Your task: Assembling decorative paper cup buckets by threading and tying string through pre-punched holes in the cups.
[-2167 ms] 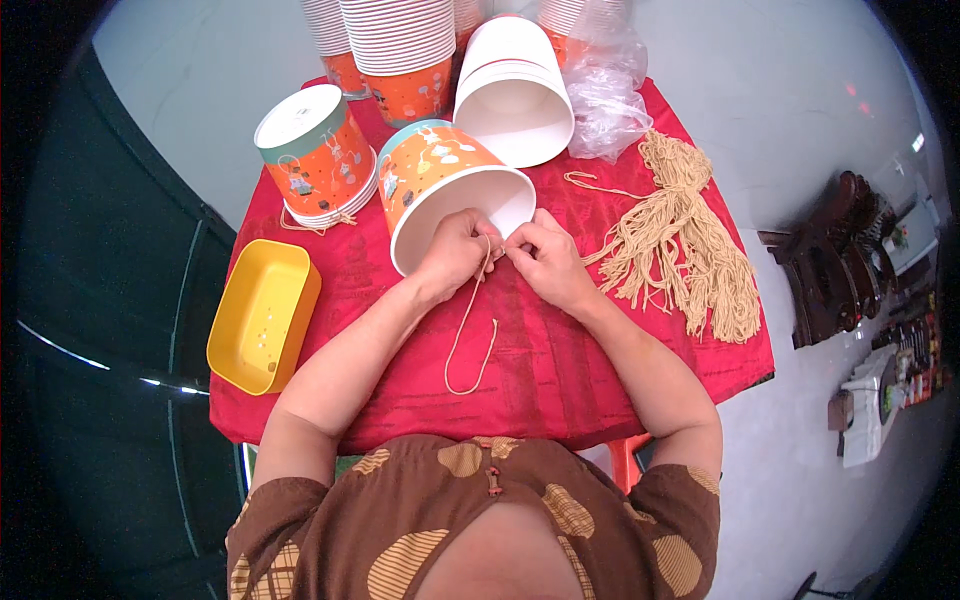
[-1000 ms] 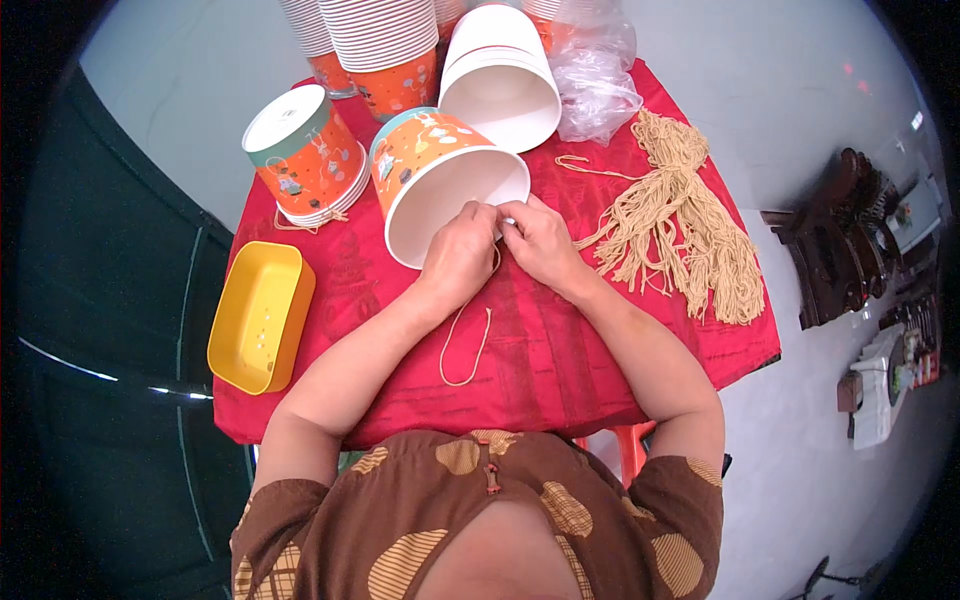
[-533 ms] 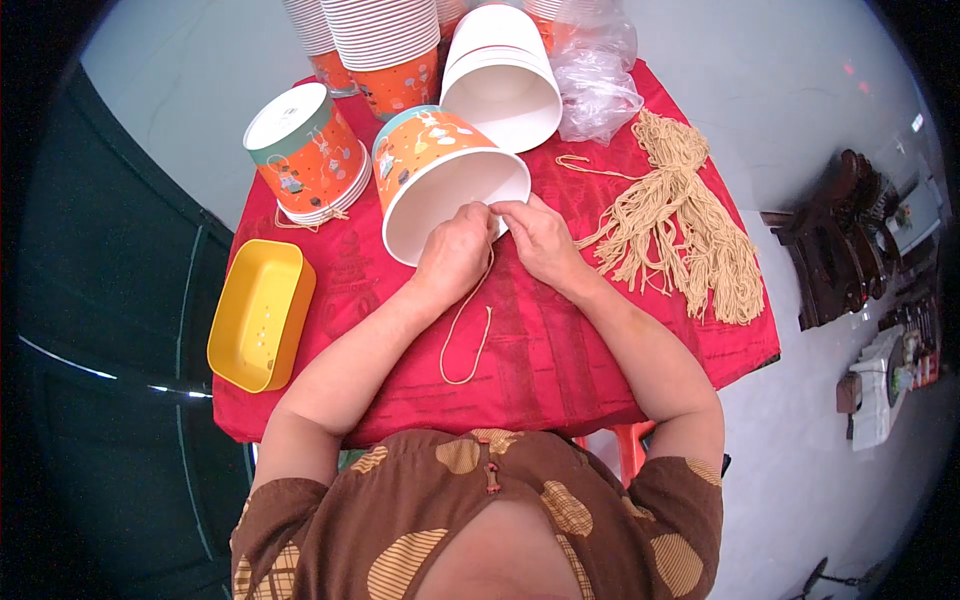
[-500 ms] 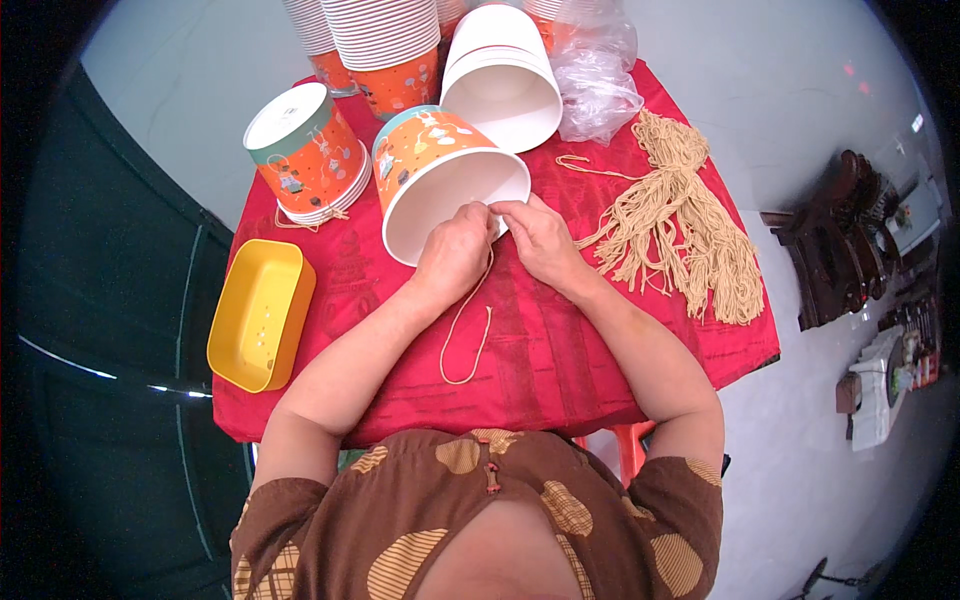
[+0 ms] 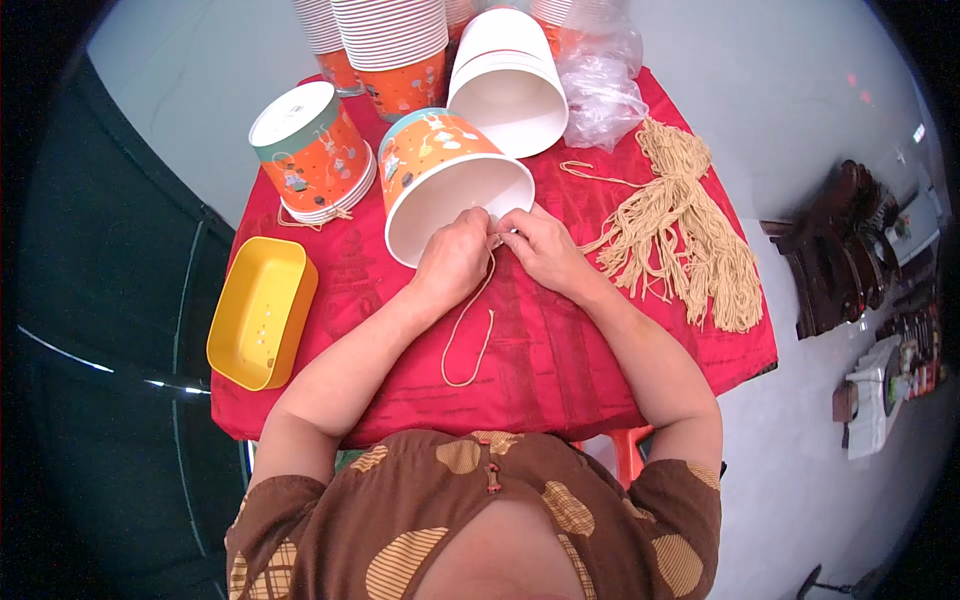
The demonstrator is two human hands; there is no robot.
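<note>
Orange tub (image 5: 432, 160): lay tilted in the middle of the table, with mouth turned toward the wearer and pale blue base pointed away.
Left hand (image 5: 448, 258): bent in front of the tub's mouth at the near rim, with fingers curled and pinching the string.
Right hand (image 5: 550, 252): met the left fingertips at the same rim, with thumb and forefinger bent close; could not tell whether clamped on the string or merely touching.
String (image 5: 460, 384): hung from between the hands and curved over the cloth in a loose hook (tan, like the yarn bundle).
Yarn bundle (image 5: 690, 240): lay spread to the right, with one strand trailing toward the white tubs.
White tubs (image 5: 510, 55): rested nested on one side, just behind the orange tub.
Plastic bag (image 5: 605, 95): sat crumpled beside the white tubs.
Upturned stack (image 5: 318, 165): stood bottom up to the left, with a tan cord at the rim.
Tall stack (image 5: 392, 45): rose near the wall, white rims above orange.
Yellow box (image 5: 294, 322): stood at the left table edge, with small bits inside.
Red cloth (image 5: 570, 375): covered the table.
</note>
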